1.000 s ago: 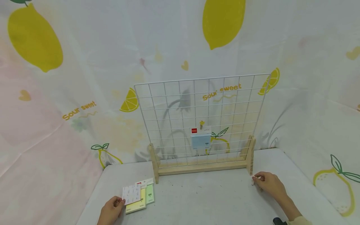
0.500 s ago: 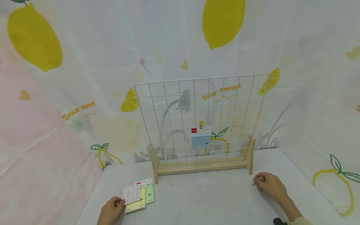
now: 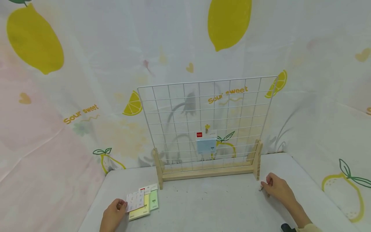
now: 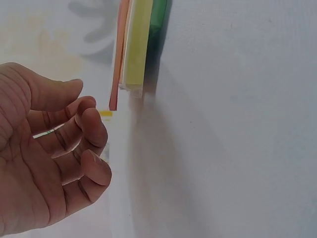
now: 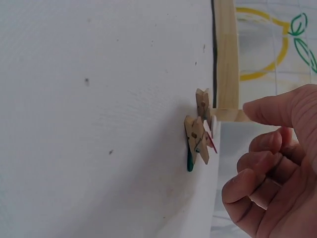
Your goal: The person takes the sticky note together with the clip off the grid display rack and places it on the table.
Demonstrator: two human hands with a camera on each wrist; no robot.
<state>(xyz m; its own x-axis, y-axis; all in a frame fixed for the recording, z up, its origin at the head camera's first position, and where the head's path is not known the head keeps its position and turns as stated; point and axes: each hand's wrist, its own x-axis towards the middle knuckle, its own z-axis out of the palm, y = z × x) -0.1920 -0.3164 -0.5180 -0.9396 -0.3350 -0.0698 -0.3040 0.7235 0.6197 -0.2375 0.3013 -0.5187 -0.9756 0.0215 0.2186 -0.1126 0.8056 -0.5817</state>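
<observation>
My left hand point(image 3: 113, 214) hovers at the left edge of a pink sticky-note pad point(image 3: 135, 200). In the left wrist view its loosely curled fingers point(image 4: 94, 126) hold nothing, with a small gap to the pad. Beneath the pink pad lie a yellow sticky-note pad point(image 3: 142, 207) and a green one point(image 3: 154, 199). My right hand point(image 3: 278, 190) hangs above small wooden clothespins point(image 5: 196, 136) on the table. Its thumb and fingers are apart, gripping nothing. Green and red-white bits show on the clothespins, partly hidden. A blue sticky-note pad point(image 3: 206, 146) hangs on the wire grid by a yellow-topped clothespin point(image 3: 207, 128).
A white wire grid point(image 3: 174, 112) stands in a wooden base point(image 3: 208, 172) at the back of the white table point(image 3: 203, 209). A lemon-print cloth point(image 3: 87, 48) hangs behind and beside it. Small dark specks dot the tabletop.
My right index finger has lifted away from the thumb, above the clothespins. My left hand has shifted slightly up and left beside the pink pad. The pads stay put.
</observation>
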